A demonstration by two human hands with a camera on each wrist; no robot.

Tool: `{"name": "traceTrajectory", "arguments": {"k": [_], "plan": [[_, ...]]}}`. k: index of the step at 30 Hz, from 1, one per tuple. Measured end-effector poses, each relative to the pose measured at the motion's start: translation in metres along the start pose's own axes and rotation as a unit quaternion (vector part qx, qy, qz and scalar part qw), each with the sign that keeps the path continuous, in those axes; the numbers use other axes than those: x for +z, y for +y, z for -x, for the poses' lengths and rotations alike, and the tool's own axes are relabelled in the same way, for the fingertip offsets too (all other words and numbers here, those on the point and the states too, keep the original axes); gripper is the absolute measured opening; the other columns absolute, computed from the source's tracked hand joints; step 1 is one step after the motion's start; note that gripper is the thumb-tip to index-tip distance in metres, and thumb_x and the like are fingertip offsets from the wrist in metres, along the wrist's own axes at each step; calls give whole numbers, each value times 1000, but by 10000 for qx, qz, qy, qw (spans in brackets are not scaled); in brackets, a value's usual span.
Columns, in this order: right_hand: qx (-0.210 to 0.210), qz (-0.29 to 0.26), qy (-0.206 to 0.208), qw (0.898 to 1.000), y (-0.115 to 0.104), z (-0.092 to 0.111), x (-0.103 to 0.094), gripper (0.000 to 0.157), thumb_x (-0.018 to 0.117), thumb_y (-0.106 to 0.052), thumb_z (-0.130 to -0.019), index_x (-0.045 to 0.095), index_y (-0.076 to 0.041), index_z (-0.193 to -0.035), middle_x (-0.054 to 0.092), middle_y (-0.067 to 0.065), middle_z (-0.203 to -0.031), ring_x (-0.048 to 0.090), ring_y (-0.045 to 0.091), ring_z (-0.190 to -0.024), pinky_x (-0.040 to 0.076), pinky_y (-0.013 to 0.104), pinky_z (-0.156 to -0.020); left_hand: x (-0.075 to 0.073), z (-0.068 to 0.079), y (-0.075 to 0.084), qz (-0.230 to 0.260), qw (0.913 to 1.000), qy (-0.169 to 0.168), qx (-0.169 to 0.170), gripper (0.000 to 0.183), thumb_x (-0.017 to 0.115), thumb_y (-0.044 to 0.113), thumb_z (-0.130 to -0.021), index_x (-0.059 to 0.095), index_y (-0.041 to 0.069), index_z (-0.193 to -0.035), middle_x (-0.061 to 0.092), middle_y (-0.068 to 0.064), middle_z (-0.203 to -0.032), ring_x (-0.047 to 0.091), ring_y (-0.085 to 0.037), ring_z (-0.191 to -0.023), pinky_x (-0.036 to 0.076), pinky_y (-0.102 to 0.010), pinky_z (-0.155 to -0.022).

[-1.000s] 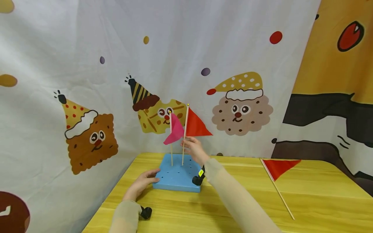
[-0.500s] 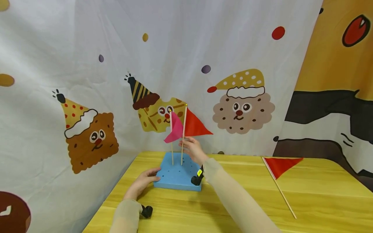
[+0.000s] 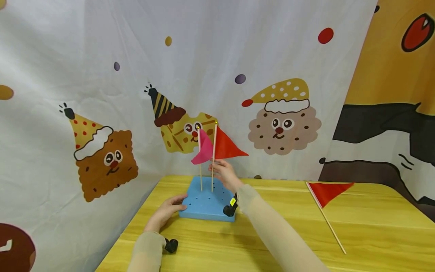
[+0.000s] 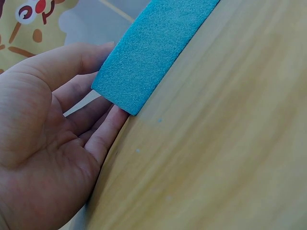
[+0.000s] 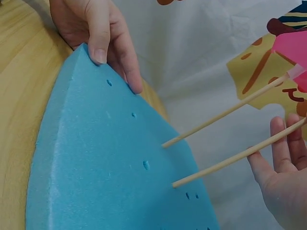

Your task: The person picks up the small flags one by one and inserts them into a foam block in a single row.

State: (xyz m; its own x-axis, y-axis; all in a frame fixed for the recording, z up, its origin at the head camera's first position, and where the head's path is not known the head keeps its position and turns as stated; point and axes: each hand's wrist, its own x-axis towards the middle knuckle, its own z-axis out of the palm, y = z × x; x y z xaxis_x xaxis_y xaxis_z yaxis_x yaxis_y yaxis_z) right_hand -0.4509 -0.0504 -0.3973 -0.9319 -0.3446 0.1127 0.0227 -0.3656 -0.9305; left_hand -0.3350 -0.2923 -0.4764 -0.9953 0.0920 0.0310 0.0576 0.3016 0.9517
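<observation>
A blue foam block (image 3: 204, 206) with small holes lies on the table. A pink flag (image 3: 204, 147) and a red flag (image 3: 225, 145) stand upright in it on wooden sticks. My left hand (image 3: 168, 209) grips the block's left edge, thumb on top and fingers along the side, seen closely in the left wrist view. Just under the red cloth, my right hand (image 3: 224, 173) holds that flag's stick, its lower fingers spread behind the wood. In the right wrist view, part of the right hand (image 5: 285, 177) falls outside the frame.
Another red flag (image 3: 329, 192) lies on the wooden table (image 3: 278, 215) to the right, its stick pointing toward the front. Behind the table hangs a white curtain (image 3: 204, 68) with cartoon cookies and cheese.
The red flag's top has leaned slightly left toward the pink flag, with my right hand following. My left hand stays on the block. The head view has shifted a little.
</observation>
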Motion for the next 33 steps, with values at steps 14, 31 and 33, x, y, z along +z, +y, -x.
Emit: {"name": "traceTrajectory", "arguments": {"k": [14,31,33], "plan": [[125,312,-165,9993,5,5,-1,33,54,-11,-101,57,1,-131,65,5,-96,63,21,-93,45,48,-96,0,-2,-1,-21,10000,-17,-63,56,69,14,-91,50,6,-143,40,-21,-147,34,-40,-136,30,-56,-108],[188,558,-324,9977,5,4,-1,38,55,-13,-100,54,0,-136,56,26,-128,60,30,-109,32,56,-107,-1,-1,0,4,10000,-40,12,55,69,14,-91,49,5,-142,41,-20,-147,34,-39,-136,29,-56,-108],[156,625,-388,9972,5,3,-2,39,54,-14,-101,53,0,-137,53,27,-131,62,24,-104,33,56,-106,-1,-2,0,8,10000,-22,18,55,69,14,-91,50,5,-142,42,-20,-146,35,-39,-135,29,-56,-108]]}}
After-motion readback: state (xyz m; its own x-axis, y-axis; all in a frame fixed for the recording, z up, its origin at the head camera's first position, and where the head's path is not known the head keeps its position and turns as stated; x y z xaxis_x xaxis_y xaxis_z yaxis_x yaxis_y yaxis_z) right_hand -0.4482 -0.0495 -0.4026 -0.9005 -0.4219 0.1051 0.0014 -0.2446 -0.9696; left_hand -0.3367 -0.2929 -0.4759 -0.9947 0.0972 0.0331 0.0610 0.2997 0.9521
